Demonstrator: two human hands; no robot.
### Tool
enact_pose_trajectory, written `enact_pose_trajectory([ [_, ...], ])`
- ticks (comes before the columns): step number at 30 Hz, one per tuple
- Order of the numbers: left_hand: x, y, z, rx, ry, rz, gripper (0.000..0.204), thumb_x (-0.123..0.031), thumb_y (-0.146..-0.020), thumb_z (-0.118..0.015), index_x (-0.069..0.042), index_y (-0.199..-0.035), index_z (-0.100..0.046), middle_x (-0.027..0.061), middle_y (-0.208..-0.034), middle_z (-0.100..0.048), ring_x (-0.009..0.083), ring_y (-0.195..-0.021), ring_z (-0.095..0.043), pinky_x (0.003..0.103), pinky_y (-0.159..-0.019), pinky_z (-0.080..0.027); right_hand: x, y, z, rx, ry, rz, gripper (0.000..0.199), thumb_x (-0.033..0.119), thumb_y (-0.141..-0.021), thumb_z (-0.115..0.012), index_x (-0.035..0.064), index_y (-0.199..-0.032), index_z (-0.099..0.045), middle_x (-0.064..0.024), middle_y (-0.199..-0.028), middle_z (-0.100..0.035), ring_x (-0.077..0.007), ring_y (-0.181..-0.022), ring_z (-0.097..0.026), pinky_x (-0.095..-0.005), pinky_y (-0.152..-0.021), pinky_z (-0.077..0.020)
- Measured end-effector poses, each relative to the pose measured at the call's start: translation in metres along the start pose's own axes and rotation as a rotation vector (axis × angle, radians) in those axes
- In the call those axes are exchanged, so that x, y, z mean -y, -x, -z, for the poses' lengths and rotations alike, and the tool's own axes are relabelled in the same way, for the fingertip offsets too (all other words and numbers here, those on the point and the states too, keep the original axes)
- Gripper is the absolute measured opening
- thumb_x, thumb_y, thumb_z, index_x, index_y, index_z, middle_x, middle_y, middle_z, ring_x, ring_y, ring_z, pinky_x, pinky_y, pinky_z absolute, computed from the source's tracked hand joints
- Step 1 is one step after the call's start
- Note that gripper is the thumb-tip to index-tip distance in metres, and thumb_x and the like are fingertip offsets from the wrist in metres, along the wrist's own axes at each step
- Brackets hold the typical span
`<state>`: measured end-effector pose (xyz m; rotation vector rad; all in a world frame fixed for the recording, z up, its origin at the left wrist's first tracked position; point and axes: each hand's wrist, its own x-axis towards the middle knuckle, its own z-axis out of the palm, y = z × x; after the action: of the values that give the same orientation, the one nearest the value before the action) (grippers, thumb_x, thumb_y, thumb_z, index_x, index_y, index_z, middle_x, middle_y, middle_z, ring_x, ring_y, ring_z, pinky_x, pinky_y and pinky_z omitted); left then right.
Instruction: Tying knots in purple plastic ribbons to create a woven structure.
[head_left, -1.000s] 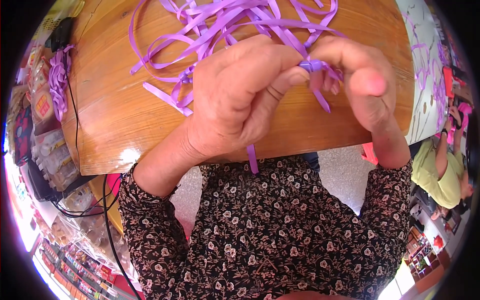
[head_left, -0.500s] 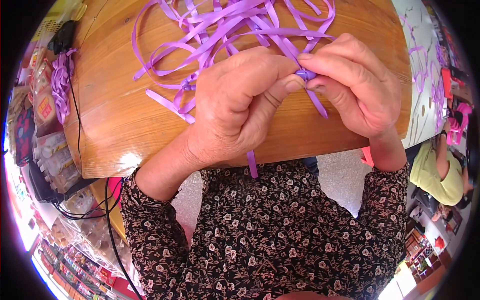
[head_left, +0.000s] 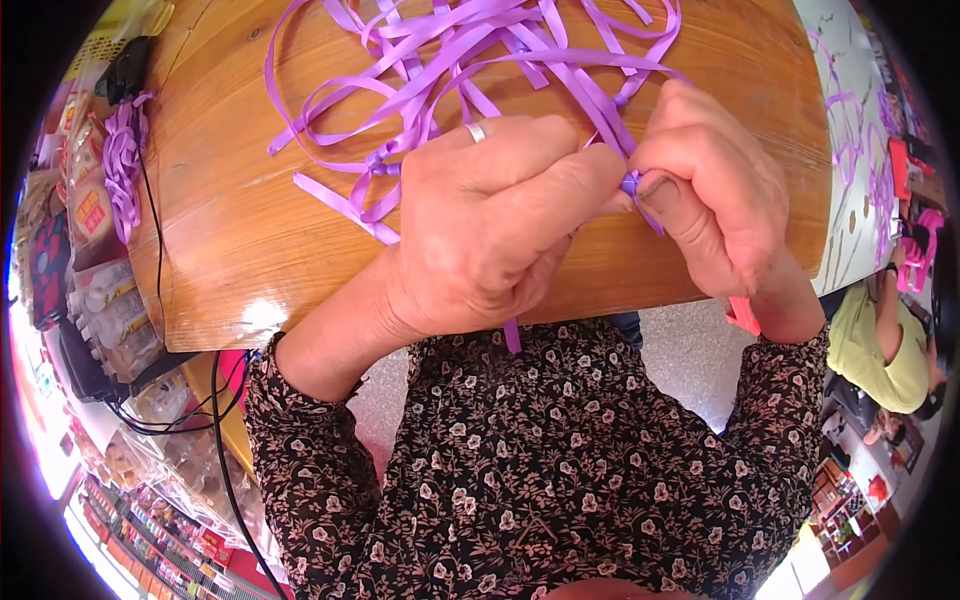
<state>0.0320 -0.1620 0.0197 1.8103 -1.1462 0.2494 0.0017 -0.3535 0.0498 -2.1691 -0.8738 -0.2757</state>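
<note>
Over the near part of the table, my left hand (head_left: 510, 215) and my right hand (head_left: 712, 185) meet at a small purple knot (head_left: 630, 183) in a ribbon. My left fingers are curled closed, with a ring on one of them, and the ribbon's grip is partly hidden behind them. The right thumb and forefinger pinch right at the knot. From there the purple ribbon (head_left: 600, 105) runs up to a loose tangle of ribbons (head_left: 440, 55). A short ribbon end (head_left: 512, 335) hangs below my left hand at the table edge.
The wooden table (head_left: 230, 220) has a white marbled surface (head_left: 860, 200) beside it, with more purple ribbon. On the left hang a ribbon bundle (head_left: 122, 165) and black cables (head_left: 215, 420), near packaged goods. A person in a yellow-green top (head_left: 870, 345) sits at far right.
My left hand has rolled over so that its back and ring show, fingers curling tighter. The knot has shifted slightly right and down, and my right hand has closed in on it.
</note>
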Motion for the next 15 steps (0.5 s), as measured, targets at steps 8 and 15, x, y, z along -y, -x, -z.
enact_pose_trajectory([
  [8, -0.001, 0.004, -0.005, -0.003, -0.076, -0.036, 0.026, -0.004, -0.058, -0.061, -0.004, -0.084, -0.06, 0.0046, -0.066, -0.052, 0.0185, -0.052, -0.053, 0.029, -0.042, -0.041, 0.003, 0.015, -0.013, 0.029, -0.186, -0.253, 0.019, 0.011, -0.091, -0.047, -0.0051, -0.085, -0.053, -0.0102, -0.069, -0.052, -0.0158, -0.057, -0.048, -0.0262, -0.05, -0.0375],
  [15, 0.008, -0.002, -0.004, -0.119, 0.016, 0.006, 0.012, -0.001, -0.079, -0.064, 0.0, -0.091, -0.061, 0.0069, -0.066, -0.054, 0.016, -0.054, -0.05, 0.026, -0.049, -0.04, -0.004, 0.003, 0.0, 0.024, -0.404, -0.304, 0.028, 0.021, -0.092, -0.052, -0.0059, -0.096, -0.057, -0.0099, -0.084, -0.058, -0.0156, -0.075, -0.055, -0.025, -0.066, -0.0434],
])
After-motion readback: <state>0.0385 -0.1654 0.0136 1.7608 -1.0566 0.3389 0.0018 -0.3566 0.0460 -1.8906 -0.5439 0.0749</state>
